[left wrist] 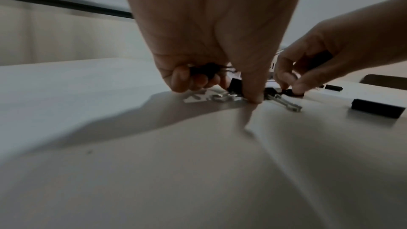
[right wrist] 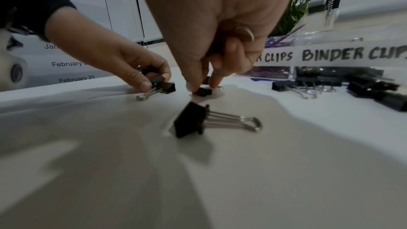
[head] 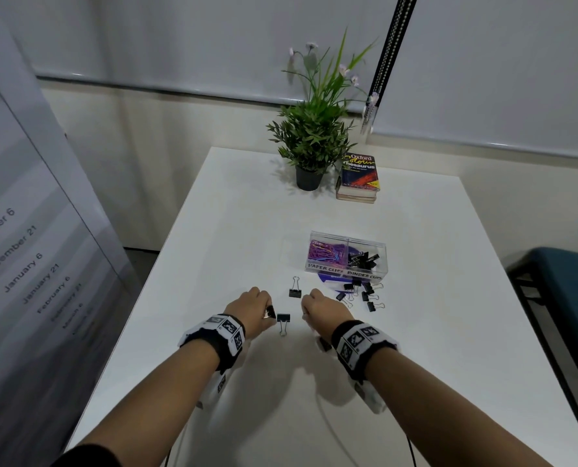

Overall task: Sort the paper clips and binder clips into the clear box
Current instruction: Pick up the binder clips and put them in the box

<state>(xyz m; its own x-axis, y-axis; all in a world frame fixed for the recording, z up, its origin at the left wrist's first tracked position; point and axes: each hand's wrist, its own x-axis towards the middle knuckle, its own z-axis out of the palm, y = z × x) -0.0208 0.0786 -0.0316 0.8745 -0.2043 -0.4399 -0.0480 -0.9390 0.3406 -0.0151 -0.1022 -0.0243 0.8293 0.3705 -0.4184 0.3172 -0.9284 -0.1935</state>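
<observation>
Both forearms were bare from the wrist almost to the elbow. A dark sleeve edge (head: 78, 455) showed at the upper left arm, near the bottom of the head view. Each wrist carried a black fabric wristband with white panels: the left wristband (head: 221, 338) and the right wristband (head: 358, 342) each bore square black-and-white fiducial markers printed on the white patches. Below each band hung a white housing with another marker, partly hidden. A thin pale cable (head: 334, 436) and a thin dark cable (head: 412, 453) trailed back from the right wrist. The left hand (head: 250, 303) and right hand (head: 318, 306) wore no gloves.
</observation>
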